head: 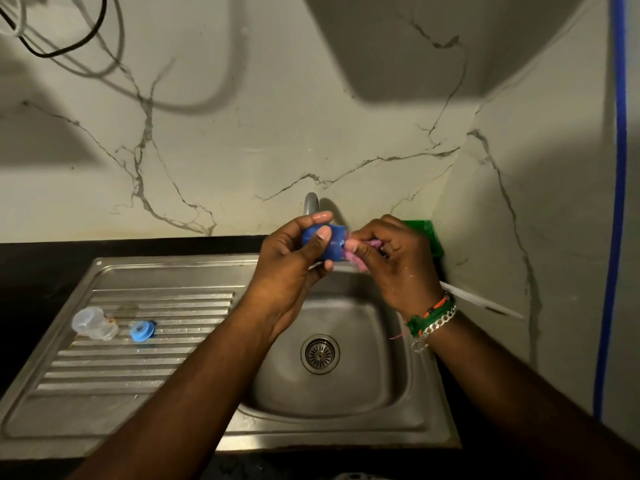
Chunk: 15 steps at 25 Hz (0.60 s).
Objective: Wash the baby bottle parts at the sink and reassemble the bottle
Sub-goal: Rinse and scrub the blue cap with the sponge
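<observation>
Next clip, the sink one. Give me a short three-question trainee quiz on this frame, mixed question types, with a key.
1. True or false: the left hand grips the blue plastic bottle part above the steel sink basin.
2. Multiple choice: where does the small blue plastic ring lie? A) in the basin by the drain B) on the ribbed steel drainboard, beside the clear plastic bottle piece C) on the black counter
3. Fill in: the right hand pinches a ____-coloured scrubber against the blue part's open end.

Key: 1 true; 2 B; 3 pink
</observation>
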Each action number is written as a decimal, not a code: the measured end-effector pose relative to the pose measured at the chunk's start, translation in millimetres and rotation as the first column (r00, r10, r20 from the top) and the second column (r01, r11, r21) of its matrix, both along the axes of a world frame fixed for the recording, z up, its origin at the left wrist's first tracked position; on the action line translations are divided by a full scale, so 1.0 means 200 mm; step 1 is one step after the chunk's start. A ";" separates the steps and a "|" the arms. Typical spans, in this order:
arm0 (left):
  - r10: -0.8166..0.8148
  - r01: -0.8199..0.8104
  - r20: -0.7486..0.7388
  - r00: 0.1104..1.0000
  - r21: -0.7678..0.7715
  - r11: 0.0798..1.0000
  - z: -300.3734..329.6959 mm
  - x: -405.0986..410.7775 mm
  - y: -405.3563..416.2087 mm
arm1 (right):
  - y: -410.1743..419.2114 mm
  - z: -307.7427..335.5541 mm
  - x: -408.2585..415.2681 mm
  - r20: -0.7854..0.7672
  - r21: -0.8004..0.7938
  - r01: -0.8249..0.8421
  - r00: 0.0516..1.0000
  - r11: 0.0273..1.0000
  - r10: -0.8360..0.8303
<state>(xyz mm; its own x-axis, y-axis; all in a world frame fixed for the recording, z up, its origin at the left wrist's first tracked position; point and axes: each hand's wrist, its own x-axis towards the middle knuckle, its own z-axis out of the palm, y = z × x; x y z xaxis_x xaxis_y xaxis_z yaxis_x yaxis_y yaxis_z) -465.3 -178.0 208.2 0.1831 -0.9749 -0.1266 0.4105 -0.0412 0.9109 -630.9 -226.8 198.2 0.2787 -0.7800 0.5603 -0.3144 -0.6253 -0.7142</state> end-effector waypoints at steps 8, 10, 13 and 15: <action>-0.001 -0.002 -0.048 0.999 -0.062 0.998 -0.01 0.01 0.01 | 0.02 0.03 -0.01 0.008 0.028 -0.024 1.000 0.999 0.024; -0.019 0.016 -0.055 0.998 -0.065 0.998 0.01 0.01 0.01 | 0.02 0.04 0.01 0.120 0.126 -0.034 0.993 0.991 0.018; -0.016 0.017 0.025 1.000 -0.056 0.998 0.01 0.02 0.01 | 0.01 0.01 0.02 0.141 0.165 -0.017 0.990 0.986 -0.006; 0.017 -0.016 0.008 1.000 -0.036 0.999 0.00 0.02 0.01 | 0.03 0.00 0.02 0.125 0.204 -0.063 0.991 0.977 0.038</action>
